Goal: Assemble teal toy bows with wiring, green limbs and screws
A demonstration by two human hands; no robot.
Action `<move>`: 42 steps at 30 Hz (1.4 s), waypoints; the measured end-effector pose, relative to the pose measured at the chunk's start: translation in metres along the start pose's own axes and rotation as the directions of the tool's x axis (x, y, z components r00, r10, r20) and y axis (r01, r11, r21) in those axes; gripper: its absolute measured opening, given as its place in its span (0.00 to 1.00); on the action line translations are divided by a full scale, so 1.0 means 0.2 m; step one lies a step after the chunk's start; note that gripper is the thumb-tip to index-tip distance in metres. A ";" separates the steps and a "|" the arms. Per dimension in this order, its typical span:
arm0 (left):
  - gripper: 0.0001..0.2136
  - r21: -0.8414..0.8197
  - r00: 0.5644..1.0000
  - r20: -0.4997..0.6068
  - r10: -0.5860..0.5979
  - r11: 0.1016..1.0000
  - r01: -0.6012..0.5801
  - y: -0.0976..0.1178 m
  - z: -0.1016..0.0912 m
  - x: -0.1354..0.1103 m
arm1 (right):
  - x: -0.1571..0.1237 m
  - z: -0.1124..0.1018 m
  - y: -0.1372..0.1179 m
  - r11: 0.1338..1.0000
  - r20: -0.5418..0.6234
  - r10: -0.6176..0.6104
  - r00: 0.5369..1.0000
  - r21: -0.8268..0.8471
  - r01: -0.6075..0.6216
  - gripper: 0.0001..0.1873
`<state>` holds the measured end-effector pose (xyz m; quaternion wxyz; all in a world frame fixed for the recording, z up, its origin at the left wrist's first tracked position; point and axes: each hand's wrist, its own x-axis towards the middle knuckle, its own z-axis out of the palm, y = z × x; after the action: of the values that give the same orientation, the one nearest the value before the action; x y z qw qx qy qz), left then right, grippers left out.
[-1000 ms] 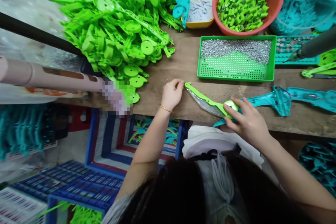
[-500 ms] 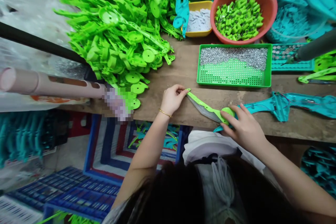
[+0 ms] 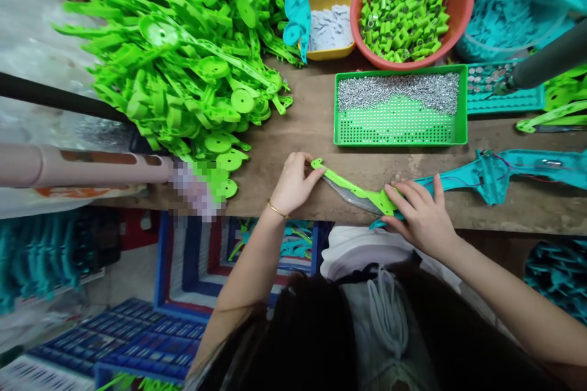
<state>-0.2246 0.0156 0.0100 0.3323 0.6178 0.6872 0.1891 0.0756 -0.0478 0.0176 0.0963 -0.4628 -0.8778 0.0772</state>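
Note:
A curved bright-green plastic piece (image 3: 351, 180) with a clear greyish strip along its lower edge lies at a slant near the bench's front edge. My left hand (image 3: 296, 183) is closed in a pinch on its narrow left end. The fingers of my right hand (image 3: 419, 211) wrap over its wide right end, hiding most of that part. A long turquoise plastic piece (image 3: 493, 178) with a thin reddish wire runs under my right hand and off to the right; its tip shows below the green piece. Whether the two pieces are joined, I cannot tell.
Behind my hands stands a green perforated tray (image 3: 337, 128) of small metal screws. Beyond it are a red bowl (image 3: 465, 6) of green parts and a yellow box (image 3: 337, 54) of pale pieces. Green parts (image 3: 183, 67) heap up at left; a pink tube (image 3: 92, 165) juts in.
The view has shifted a little, so the bench things sit higher and farther left. The green piece is tilted more edge-on, its round end now mostly covered by my right fingers. Both hands keep hold.

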 end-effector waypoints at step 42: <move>0.24 -0.880 0.996 -0.021 -0.081 0.474 0.020 0.30 0.47 -0.38 | 0.35 -0.25 0.19 0.920 0.532 -0.218 0.818 0.393 -0.011 0.15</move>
<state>-0.1150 -0.0627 0.0009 0.5866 0.3339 0.5210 0.5225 0.0787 0.0332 0.0638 -0.0766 -0.3422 -0.8590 0.3731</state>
